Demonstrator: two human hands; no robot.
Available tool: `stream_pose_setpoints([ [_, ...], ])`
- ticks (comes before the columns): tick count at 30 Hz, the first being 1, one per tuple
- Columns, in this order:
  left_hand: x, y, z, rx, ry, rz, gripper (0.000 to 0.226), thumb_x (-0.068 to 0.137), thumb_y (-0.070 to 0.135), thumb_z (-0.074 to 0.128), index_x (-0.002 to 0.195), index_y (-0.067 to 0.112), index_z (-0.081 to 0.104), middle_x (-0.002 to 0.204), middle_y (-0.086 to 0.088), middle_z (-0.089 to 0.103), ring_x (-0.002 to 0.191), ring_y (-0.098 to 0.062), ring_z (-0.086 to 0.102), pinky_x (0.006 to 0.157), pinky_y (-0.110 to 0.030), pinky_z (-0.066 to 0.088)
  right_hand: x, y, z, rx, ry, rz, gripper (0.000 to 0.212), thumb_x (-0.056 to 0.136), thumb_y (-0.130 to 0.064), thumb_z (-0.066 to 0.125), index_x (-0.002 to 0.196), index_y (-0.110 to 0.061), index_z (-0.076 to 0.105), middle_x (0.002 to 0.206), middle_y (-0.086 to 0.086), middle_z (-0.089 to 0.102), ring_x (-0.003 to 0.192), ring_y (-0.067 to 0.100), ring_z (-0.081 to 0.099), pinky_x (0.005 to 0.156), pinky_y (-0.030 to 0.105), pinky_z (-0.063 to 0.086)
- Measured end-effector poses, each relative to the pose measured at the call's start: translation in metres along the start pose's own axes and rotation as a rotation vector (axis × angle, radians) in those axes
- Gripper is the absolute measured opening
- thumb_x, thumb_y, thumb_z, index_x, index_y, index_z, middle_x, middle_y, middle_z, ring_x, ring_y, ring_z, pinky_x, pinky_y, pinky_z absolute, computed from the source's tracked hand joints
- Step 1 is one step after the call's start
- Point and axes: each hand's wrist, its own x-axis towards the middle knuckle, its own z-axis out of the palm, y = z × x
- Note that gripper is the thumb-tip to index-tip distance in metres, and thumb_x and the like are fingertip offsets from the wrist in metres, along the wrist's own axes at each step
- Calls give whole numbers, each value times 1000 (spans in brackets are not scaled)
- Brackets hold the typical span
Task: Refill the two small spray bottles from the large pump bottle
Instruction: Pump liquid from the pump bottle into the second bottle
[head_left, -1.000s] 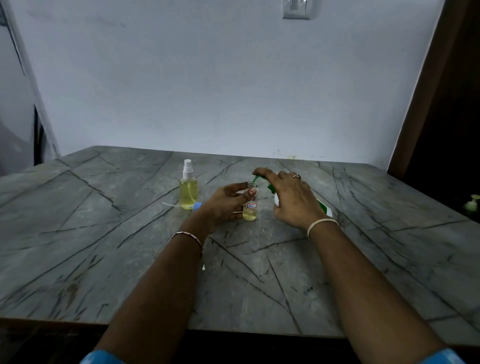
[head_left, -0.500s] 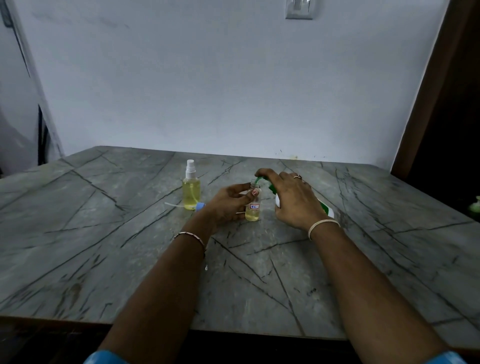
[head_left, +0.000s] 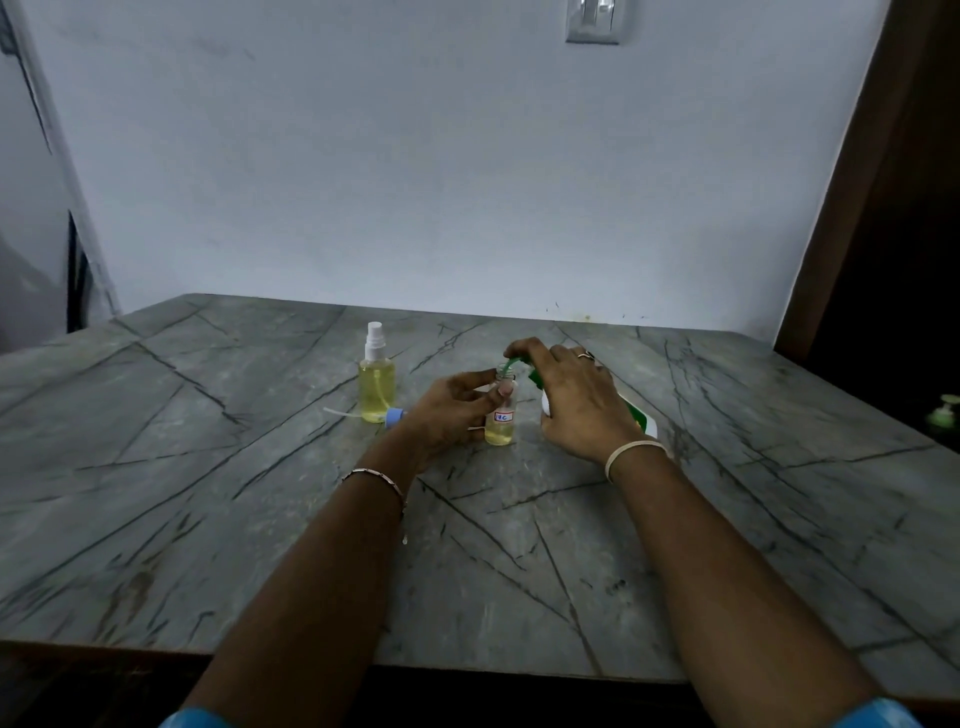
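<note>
A small clear bottle (head_left: 502, 423) with a red-edged label stands uncapped in the middle of the table, yellow liquid in its lower part. My left hand (head_left: 451, 410) pinches it near the neck with thumb and fingers. My right hand (head_left: 574, 400) lies over the large white and green pump bottle (head_left: 641, 418), fingers curled on its green pump head, whose spout (head_left: 511, 362) sits above the small bottle's mouth. A second spray bottle (head_left: 376, 382), capped in white and nearly full of yellow liquid, stands to the left.
A loose spray cap with a blue collar (head_left: 395, 415) and white dip tube lies on the grey marble table (head_left: 208, 493) by the full bottle. A white wall stands behind. At the far right, off the table, is a pale green pump top (head_left: 944, 413).
</note>
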Motion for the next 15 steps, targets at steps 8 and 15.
stream_pose_setpoints([
  [8, 2, -10, -2, 298, 9, 143, 75, 66, 7, 82, 131, 21, 46, 114, -8, 65, 101, -23, 66, 94, -43, 52, -4, 3, -4, -32, -27, -2, 82, 78, -11, 67, 142, -40, 25, 108, 7, 54, 110, 31, 51, 93, 44, 44],
  [15, 2, -12, 1, 436, 17, 188, 84, 67, 1, 81, 136, 25, 39, 108, -1, 62, 88, -15, 67, 75, -19, 55, -1, 3, -3, -1, -15, 10, 77, 76, -5, 65, 136, -37, 29, 112, 6, 56, 111, 30, 51, 93, 46, 44],
])
